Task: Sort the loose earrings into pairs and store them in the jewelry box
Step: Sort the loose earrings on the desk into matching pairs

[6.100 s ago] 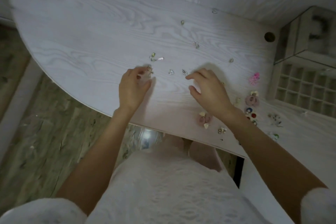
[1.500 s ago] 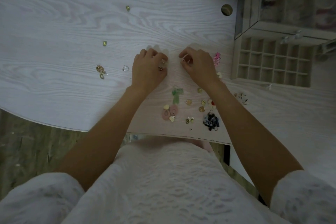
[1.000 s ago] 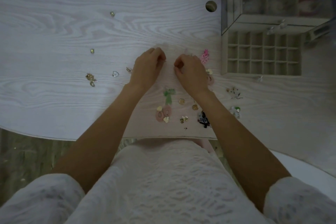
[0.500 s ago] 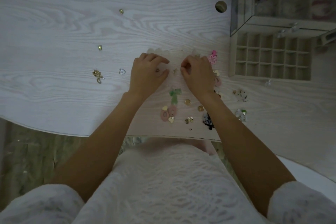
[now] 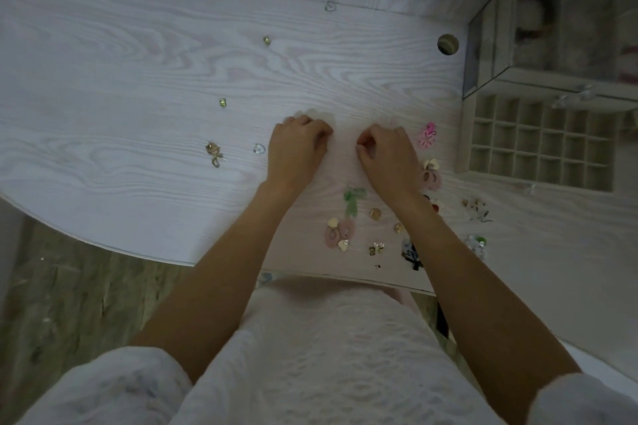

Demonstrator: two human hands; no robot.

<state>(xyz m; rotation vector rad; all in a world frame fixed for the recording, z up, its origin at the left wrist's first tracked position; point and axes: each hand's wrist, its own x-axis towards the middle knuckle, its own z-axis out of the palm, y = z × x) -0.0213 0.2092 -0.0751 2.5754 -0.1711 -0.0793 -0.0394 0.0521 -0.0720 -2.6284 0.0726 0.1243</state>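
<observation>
My left hand (image 5: 297, 145) and my right hand (image 5: 386, 150) rest side by side on the white table (image 5: 138, 79), both with fingers curled under. The right thumb and forefinger pinch together. No earring shows in either hand; the fingertips hide what they hold. Loose earrings lie to the left: a gold rose (image 5: 214, 153), a clear heart (image 5: 259, 148) and small gold studs (image 5: 222, 102). Grouped ones lie near my wrists: a green bow (image 5: 353, 200) and a pink pair with gold hearts (image 5: 340, 233). The jewelry box (image 5: 466, 138) stands at right, its gridded drawer pulled open.
A pink flower earring (image 5: 428, 134) and a pink oval one (image 5: 431, 172) lie just right of my right hand. More small pieces (image 5: 476, 209) sit before the drawer. A round cable hole (image 5: 448, 44) is beside the box. The table's curved front edge (image 5: 138, 250) runs near my body.
Two small earrings that lay between my hands half a second ago no longer show. Both hands have curled tighter, with the fingertips tucked under, and stayed in about the same spot.
</observation>
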